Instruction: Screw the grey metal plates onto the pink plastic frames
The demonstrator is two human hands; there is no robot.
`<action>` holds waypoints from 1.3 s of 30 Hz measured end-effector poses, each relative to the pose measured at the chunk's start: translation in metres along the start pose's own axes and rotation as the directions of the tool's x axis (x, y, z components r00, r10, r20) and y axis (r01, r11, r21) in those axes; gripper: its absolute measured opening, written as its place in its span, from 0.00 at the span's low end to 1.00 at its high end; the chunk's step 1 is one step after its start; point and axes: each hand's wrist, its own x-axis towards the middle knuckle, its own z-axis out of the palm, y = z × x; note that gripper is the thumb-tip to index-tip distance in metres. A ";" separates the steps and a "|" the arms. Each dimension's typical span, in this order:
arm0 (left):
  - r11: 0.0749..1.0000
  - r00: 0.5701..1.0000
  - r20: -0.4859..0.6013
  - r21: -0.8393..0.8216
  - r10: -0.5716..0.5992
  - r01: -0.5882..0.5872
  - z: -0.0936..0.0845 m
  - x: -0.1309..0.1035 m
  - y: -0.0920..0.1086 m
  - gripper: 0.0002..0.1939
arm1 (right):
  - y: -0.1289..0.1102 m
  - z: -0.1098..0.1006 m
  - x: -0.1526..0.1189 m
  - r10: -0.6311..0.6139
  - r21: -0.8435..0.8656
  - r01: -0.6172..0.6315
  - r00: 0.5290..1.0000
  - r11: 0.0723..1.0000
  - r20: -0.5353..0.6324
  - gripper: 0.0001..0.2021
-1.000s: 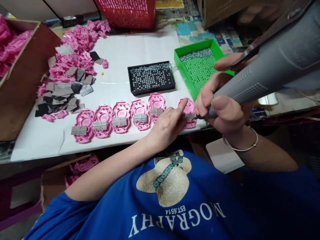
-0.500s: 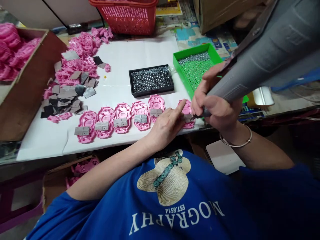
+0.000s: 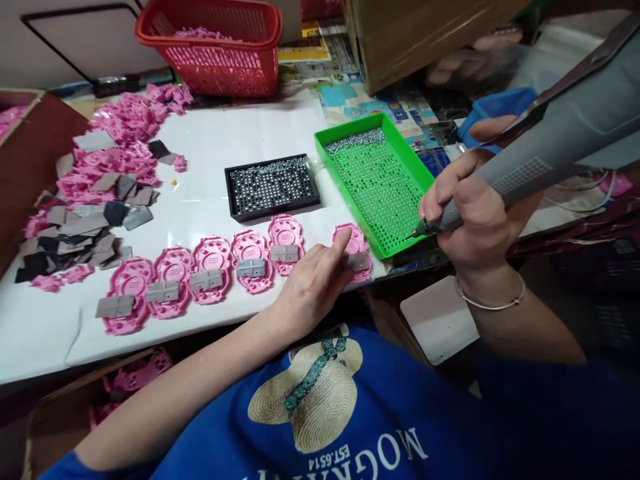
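Note:
My right hand [image 3: 480, 213] is wrapped round a grey electric screwdriver [image 3: 530, 167]. The driver's bit points down at the near right part of a green screw tray [image 3: 345, 200], which has rows of holes and loose screws at its far end. With the index finger stretched over it and the others curled, my left hand [image 3: 310, 287] holds a pink plastic casing [image 3: 357, 243] against the table. A grey plate [image 3: 358, 261] lies across that casing. Several more pink casings [image 3: 210, 257], each with a grey plate, form a row to the left.
Behind the row sits a black screw tray [image 3: 273, 187]. Pink parts [image 3: 120, 160] and loose grey plates [image 3: 80, 233] are heaped at left. A red basket [image 3: 215, 67] stands at the back, a cardboard box [image 3: 400, 47] back right, and a blue container [image 3: 500, 110] at right.
The screwdriver has moved off the plate on the casing, rightward to the green tray. My left hand stays on the same casing. The view has shifted.

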 end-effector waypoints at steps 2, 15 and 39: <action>1.000 1.000 0.000 -0.010 -0.013 0.013 0.000 0.000 0.000 0.34 | 0.004 -0.002 -0.001 0.025 -0.035 -0.025 1.000 0.999 -0.016 0.15; 0.999 0.999 0.007 -0.017 -0.035 0.035 -0.001 -0.001 -0.001 0.35 | 0.015 -0.005 -0.003 0.047 0.050 -0.048 0.999 0.998 0.013 0.13; 0.987 0.997 -0.035 -0.146 -0.073 0.067 0.003 -0.005 0.000 0.38 | -0.008 0.056 -0.030 0.067 0.292 -0.124 0.978 0.948 0.196 0.16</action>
